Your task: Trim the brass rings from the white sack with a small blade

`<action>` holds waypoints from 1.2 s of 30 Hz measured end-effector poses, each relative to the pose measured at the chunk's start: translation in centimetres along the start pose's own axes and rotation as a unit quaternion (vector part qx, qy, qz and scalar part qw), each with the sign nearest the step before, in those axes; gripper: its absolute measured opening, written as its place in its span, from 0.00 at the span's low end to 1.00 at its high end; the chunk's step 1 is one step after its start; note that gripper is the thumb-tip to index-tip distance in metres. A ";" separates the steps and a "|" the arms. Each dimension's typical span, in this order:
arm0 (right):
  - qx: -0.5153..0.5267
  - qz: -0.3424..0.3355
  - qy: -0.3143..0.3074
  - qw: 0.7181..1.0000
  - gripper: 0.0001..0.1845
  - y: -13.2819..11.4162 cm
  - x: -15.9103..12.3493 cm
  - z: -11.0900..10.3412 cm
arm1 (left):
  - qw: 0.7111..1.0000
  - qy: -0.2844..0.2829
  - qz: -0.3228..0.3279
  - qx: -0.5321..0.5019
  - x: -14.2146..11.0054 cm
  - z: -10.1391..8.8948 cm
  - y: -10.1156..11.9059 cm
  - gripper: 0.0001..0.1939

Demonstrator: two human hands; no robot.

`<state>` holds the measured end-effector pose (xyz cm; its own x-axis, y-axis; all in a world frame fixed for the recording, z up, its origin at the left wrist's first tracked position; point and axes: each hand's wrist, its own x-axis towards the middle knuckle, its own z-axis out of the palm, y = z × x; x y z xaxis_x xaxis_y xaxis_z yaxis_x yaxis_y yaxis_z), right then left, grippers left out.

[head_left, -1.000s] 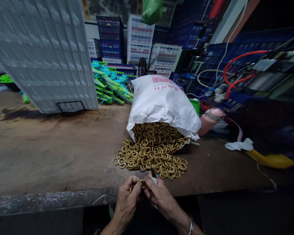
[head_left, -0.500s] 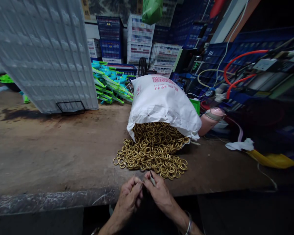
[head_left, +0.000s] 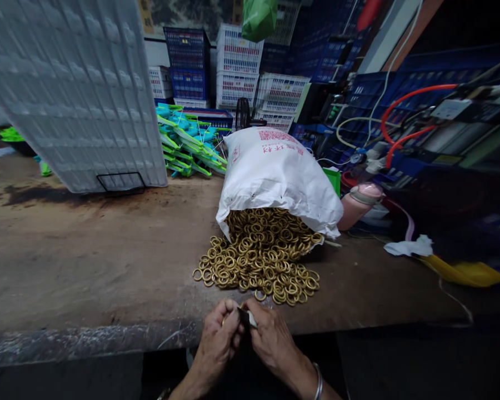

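Close together at the table's front edge, both of my hands are closed. My right hand grips a small knife with a pale handle, its dark blade pointing left at my left fingertips. My left hand pinches a gold-coloured ring, of which only a glint shows between thumb and finger. Just beyond my hands lies a heap of gold-coloured rings. It spills from the open mouth of a white woven sack with red print, which lies on its side.
A tall ribbed translucent panel stands at the left of the wooden table. Behind are green and blue plastic parts and stacked crates. Right of the sack are a pink bottle, red hoses and a yellow piece.
My right hand has turned, swinging the knife from pointing up and away to pointing left at my left fingers. A ring at the heap's near edge now shows uncovered. My left hand has barely moved.
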<state>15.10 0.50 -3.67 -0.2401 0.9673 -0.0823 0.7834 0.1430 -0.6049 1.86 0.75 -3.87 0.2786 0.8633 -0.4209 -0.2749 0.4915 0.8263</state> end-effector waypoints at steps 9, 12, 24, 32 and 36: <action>-0.110 0.045 0.000 0.993 0.18 0.4 0.4 0.0 | 0.998 0.025 0.020 0.056 -1.0 0.4 0.6 0.22; -0.127 0.072 0.023 0.989 0.16 1.1 0.6 -0.3 | 0.998 -0.024 0.019 0.046 -1.8 0.3 0.7 0.20; -0.137 0.031 0.131 0.981 0.17 0.5 3.2 -0.5 | 0.990 -0.050 -0.032 -0.125 -1.3 -0.3 1.0 0.15; -0.163 0.059 0.124 0.977 0.14 0.5 3.7 -0.5 | 0.973 -0.064 -0.051 -0.214 -0.9 -0.9 0.8 0.12; -0.160 0.036 0.124 0.979 0.16 0.8 3.5 -0.5 | 0.968 -0.041 -0.061 -0.240 -0.6 -1.0 0.7 0.10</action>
<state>15.22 4.09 -4.04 -0.0624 0.9927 0.1030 0.9418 0.0927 -0.3231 0.61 0.69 -3.35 0.4026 0.7934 -0.4565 -0.6263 0.6025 0.4948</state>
